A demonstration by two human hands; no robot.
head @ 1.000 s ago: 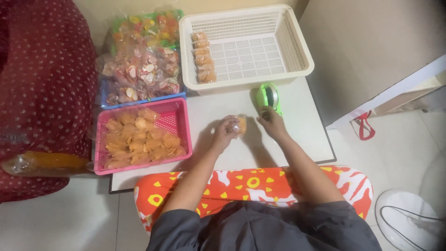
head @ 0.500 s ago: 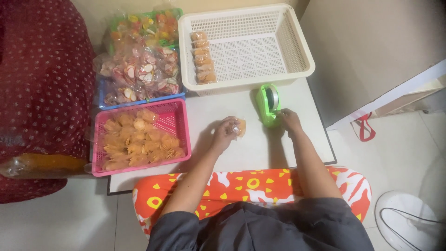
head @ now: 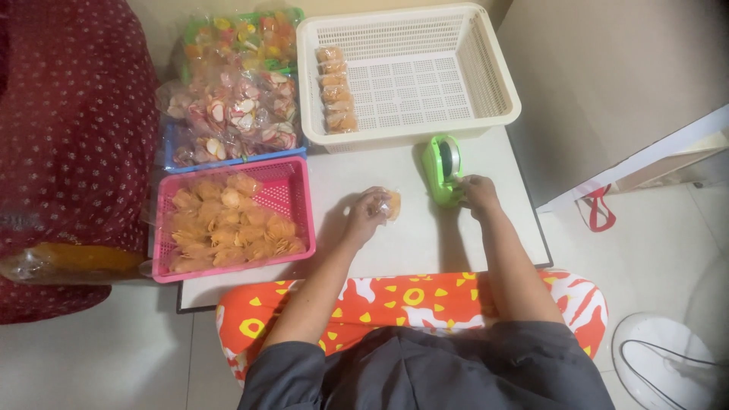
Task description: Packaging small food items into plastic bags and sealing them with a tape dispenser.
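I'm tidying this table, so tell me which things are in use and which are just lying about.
In use:
left hand
small clear packet of orange crackers
right hand
green tape dispenser

Lying about:
cream plastic basket
pink plastic basket
blue tray

Dark grey top, bare forearms — orange lap cloth with yellow and white shapes.

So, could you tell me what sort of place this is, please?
Probably a home snack-packing spot on the floor: a low white table, baskets of bagged crackers like the pink basket, and a green tape dispenser.
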